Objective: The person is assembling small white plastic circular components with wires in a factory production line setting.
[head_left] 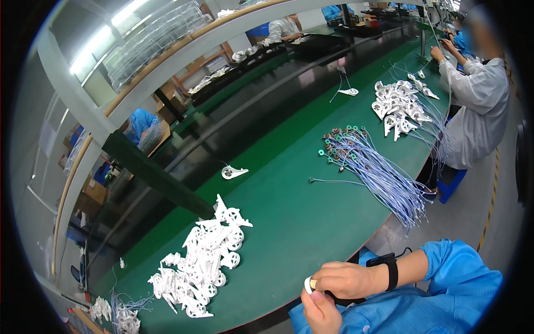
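Observation:
Near the bench's front edge, my two hands meet around a small white plastic part with a rounded rim. My left hand is closed on it from below, thumb up. Bent fingers of my right hand pinch at its right side, where a small yellowish patch shows; I cannot make out what that patch is. Most of the part is hidden by the fingers. Left of my hands lies a heap of white plastic housings, several with round spoked ends.
Bundled lavender wires with small green and brown ends lie across the green bench. Beyond are more white housings beside a seated co-worker in white. A single housing lies by a dark green post.

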Available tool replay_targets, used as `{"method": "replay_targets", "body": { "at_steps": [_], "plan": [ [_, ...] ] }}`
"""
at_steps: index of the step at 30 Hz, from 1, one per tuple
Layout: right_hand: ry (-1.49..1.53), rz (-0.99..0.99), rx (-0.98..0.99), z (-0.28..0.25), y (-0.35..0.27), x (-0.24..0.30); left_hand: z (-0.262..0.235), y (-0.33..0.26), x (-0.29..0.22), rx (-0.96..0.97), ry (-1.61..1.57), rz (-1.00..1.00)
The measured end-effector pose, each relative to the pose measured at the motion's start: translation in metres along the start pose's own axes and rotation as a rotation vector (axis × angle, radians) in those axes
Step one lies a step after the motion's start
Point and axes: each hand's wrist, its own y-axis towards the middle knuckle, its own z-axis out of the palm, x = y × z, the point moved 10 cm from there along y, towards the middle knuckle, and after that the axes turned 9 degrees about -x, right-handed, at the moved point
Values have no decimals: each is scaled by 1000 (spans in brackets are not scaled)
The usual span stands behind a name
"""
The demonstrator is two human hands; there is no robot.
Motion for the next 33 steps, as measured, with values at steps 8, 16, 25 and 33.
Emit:
{"method": "replay_targets", "body": {
  "at_steps": [8, 16, 25, 33],
  "plan": [
    [-186, 77, 50, 9, 4, -4, 4, 13, -3, -1, -49, 85],
    [-187, 157, 87, -18, 20, 0, 4, 12, 18, 36, -446, -598],
    [-230, 55, 211, -5, 28, 9, 7, 13, 15, 133, -504, -576],
    [-176, -22, 237, 20, 27, 5, -3, 16, 8, 28, -357, -425]
  ]
}}
